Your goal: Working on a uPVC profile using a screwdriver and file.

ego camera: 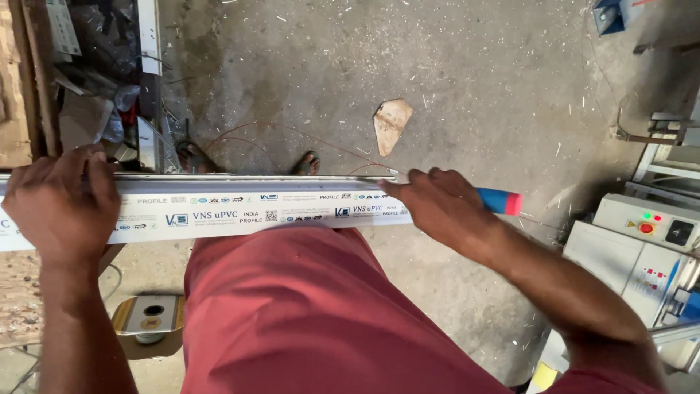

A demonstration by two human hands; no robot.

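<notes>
A long white plastic profile lies level across the person's front, at waist height, smooth and flat-faced, with small printed marks along its face. It runs off the left edge of the view and ends under the right hand.

The left hand sits on top of the profile near its left end, fingers curled over the far edge, its grip closed on the bar. The right hand rests at the profile's right end, knuckles up, fingers folded around a tool with a round blue handle and a red cap that sticks out to the right of the hand. A thin metal tip shows at the fingertips, touching the profile's top edge; I cannot tell what kind of tool it is.

Below is the person's dark red cloth, soft and creased. The floor is rough grey concrete, strewn with pale shavings, with a torn scrap of brown card lying well beyond the profile. A thin red wire loops over the floor near two sandalled feet. At right stands a white machine, boxy, with a red button.
</notes>
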